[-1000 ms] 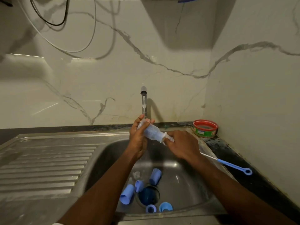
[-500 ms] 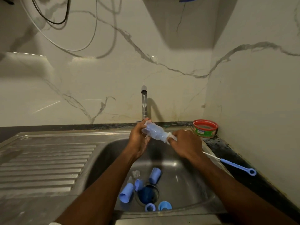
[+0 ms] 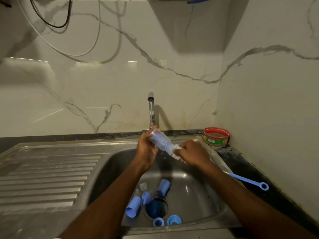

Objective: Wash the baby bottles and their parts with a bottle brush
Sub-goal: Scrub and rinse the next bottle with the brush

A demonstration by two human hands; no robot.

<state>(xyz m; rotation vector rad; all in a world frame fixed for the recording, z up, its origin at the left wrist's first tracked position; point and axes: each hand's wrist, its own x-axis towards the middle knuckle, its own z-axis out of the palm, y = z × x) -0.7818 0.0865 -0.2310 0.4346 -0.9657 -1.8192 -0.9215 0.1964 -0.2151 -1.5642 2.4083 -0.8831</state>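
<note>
The left hand point(image 3: 146, 150) grips a clear, blue-tinted plastic baby bottle point(image 3: 160, 141) tilted sideways, while the right hand point(image 3: 192, 155) clasps the white-bristled, blue-handled bottle brush point(image 3: 177, 152) at its mouth

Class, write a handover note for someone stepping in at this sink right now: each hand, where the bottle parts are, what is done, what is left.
Left hand: grips the bottle, tilted over the sink, mouth toward the right.
Right hand: grips the brush near its bristles, which sit at the bottle's mouth; the blue handle sticks out over the counter.
In the basin: blue caps, rings and a clear teat, around the drain.
Tap: whether it runs cannot be told.
Done: this bottle is being scrubbed.
Left: finish it, then probably brush the parts in the basin.
</note>
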